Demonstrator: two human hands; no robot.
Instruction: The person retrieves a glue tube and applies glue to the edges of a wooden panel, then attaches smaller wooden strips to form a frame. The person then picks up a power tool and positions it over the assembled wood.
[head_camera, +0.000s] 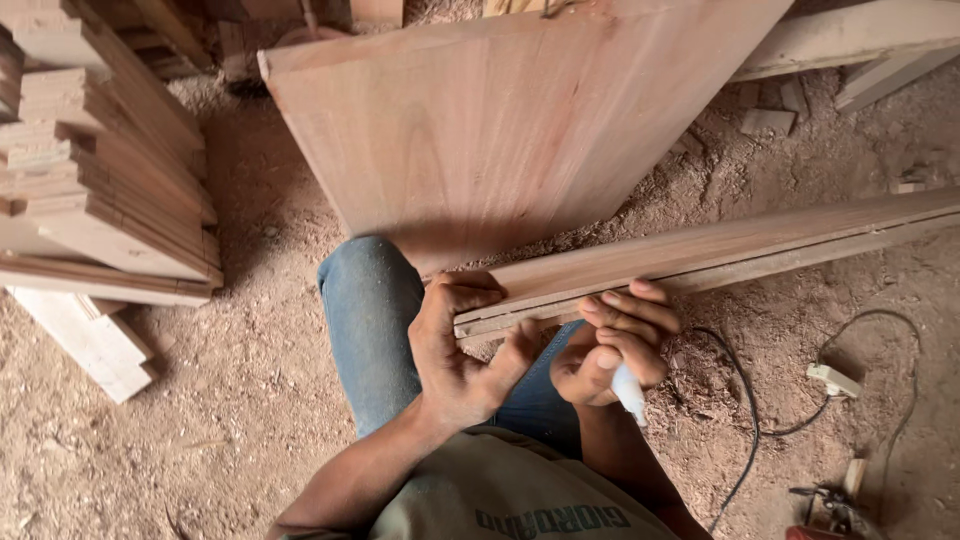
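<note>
Head view: my left hand (455, 345) grips the near end of the long plank (700, 255) resting across my knee; right hand (610, 345) clenches a white marker (629, 392) beside it. No mark visible yet, so marking seems barely begun.

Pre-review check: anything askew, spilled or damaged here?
Nothing looks damaged. Sawdust covers the floor. A black cable with a white plug lies loose by the long planks. The left hand grips their end; the right hand holds a white marker.
</note>
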